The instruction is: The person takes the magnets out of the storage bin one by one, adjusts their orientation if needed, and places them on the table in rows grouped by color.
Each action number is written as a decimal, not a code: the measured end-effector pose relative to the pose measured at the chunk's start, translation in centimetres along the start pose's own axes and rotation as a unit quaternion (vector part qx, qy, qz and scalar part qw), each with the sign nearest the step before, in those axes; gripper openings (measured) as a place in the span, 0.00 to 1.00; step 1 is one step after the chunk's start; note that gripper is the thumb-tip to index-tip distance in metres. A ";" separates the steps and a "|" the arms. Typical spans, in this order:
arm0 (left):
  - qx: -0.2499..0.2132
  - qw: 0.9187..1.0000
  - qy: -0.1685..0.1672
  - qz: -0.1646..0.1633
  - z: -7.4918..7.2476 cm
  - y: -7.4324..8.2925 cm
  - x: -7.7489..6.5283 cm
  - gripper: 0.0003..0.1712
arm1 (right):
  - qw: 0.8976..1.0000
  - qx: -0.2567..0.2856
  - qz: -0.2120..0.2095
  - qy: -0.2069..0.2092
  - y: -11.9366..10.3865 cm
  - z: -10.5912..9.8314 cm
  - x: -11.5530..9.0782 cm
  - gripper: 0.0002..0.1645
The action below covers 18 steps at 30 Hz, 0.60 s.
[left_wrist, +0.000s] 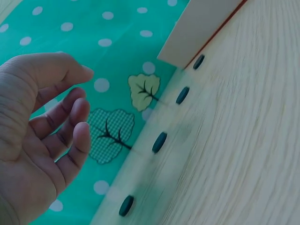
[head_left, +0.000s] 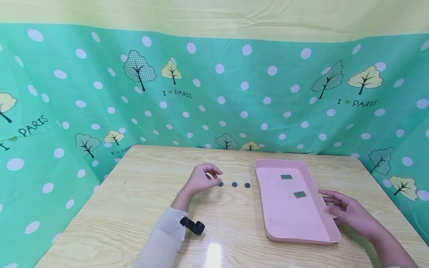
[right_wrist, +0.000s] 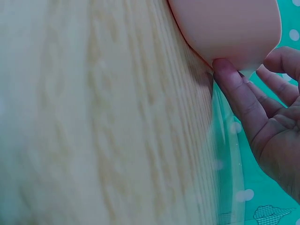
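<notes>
Two green tiles [head_left: 286,177] sat in the pink tray [head_left: 281,214], four black discs [left_wrist: 159,142] waited outside; left hand [head_left: 202,179] loose, empty, right hand's [head_left: 351,216] grip unclear!

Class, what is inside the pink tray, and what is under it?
Inside the pink tray lie two small green rectangles. The tray covers part of the wooden tabletop, so anything underneath it cannot be seen.

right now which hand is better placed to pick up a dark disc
Probably the left hand: it is beside the dark discs and holds nothing. The right hand touches the right side of the pink tray, which lies between it and the discs.
</notes>
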State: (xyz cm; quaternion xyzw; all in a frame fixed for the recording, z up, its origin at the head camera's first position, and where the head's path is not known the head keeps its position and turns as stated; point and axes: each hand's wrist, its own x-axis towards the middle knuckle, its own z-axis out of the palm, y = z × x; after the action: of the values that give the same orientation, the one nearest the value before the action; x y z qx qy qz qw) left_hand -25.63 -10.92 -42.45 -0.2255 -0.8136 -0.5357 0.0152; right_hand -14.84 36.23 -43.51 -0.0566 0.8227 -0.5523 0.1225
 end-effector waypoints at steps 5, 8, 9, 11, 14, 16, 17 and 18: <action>-0.037 0.999 0.003 -0.009 0.8 0.7 0.1 0.16 | 1.000 0.005 -0.003 -0.005 0.0 0.0 0.0 0.35; -0.053 0.998 0.009 -0.014 1.4 1.1 0.1 0.17 | 1.000 0.002 -0.002 -0.002 0.0 0.0 0.0 0.36; -0.057 0.998 0.011 -0.016 1.6 1.3 0.1 0.17 | 1.000 0.002 -0.002 0.000 0.0 0.0 0.0 0.36; -0.065 0.998 0.011 -0.019 1.9 1.7 0.2 0.18 | 1.000 0.001 -0.002 0.002 0.0 0.0 0.0 0.36; -0.078 0.997 0.006 -0.023 2.5 2.3 0.2 0.19 | 1.000 -0.001 -0.002 0.004 0.0 0.1 0.0 0.36; -0.090 0.996 0.001 -0.028 2.8 2.7 0.2 0.20 | 1.000 -0.002 -0.002 0.004 0.0 0.1 0.0 0.36; -0.096 0.995 0.000 -0.030 3.0 2.9 0.2 0.21 | 1.000 -0.002 -0.002 0.004 0.0 0.1 0.0 0.36; -0.103 0.994 -0.001 -0.032 3.2 3.1 0.2 0.21 | 1.000 -0.002 -0.002 0.003 0.0 0.1 0.0 0.36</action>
State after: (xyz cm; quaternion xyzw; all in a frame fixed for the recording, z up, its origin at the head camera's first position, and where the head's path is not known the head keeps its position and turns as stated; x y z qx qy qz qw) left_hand -23.96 -7.03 -41.11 -0.2003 -0.7612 -0.6162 -0.0264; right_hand -14.79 36.17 -43.53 -0.0569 0.8239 -0.5512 0.1185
